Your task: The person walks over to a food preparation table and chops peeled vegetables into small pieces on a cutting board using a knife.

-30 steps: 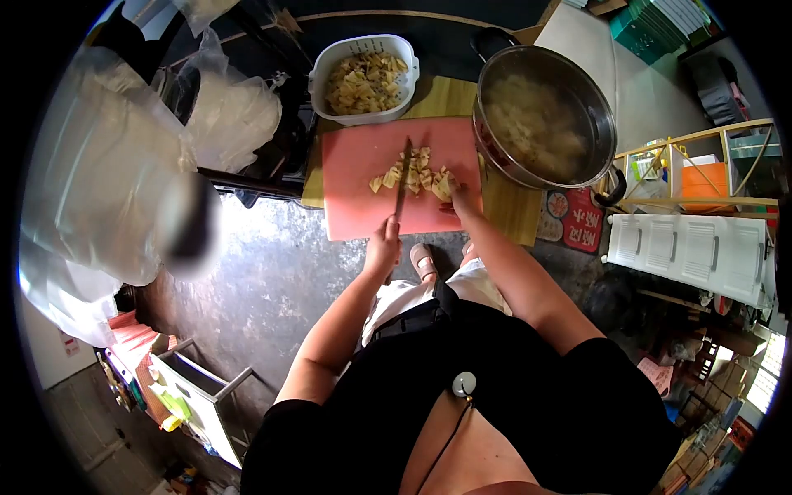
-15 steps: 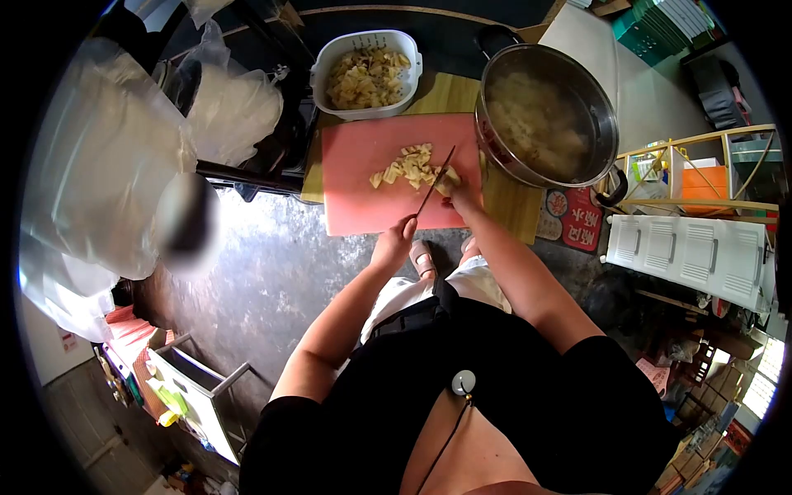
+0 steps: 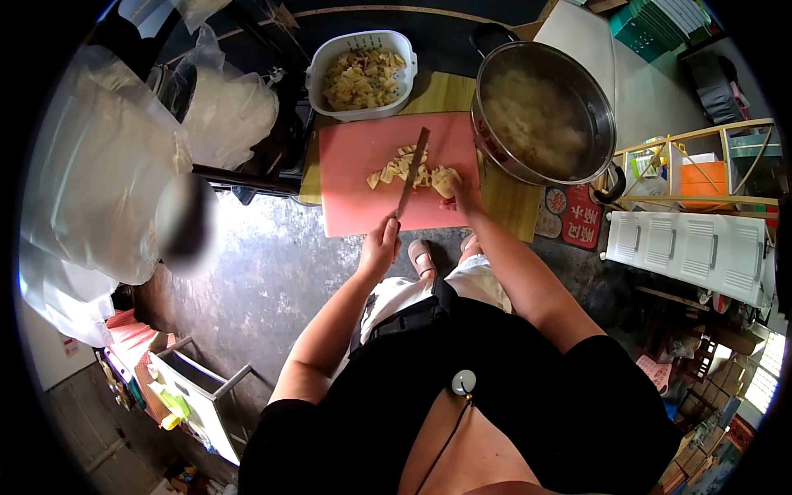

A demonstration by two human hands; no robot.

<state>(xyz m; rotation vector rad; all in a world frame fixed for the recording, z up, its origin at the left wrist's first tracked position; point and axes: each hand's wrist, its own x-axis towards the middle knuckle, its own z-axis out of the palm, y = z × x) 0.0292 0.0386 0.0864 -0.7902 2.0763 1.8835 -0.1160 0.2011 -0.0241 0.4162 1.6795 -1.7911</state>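
Note:
My left hand (image 3: 380, 247) is closed round the handle of a long knife (image 3: 412, 173). Its blade points away from me, over small chopped pale-yellow food pieces (image 3: 396, 167) on a pink cutting board (image 3: 355, 202). At the right of the pile, my right hand (image 3: 464, 196) grips a larger pale-yellow food chunk (image 3: 444, 181) against the board. The exact kind of food cannot be made out. Some of the fingers round the chunk are hidden. A gap lies between blade and chunk.
Behind the board stands a white basket (image 3: 318, 91) with similar cut pieces. A big metal pot (image 3: 612, 124) of cloudy liquid and pale chunks is at the right, on a wooden surface (image 3: 516, 206). Plastic bags (image 3: 107, 157) hang at left; a white drawer unit (image 3: 685, 252) stands right.
The knife has swung left, away from the chunk, and its blade shows more broadly. My left hand has shifted left with it. More of the chunk in my right hand is visible.

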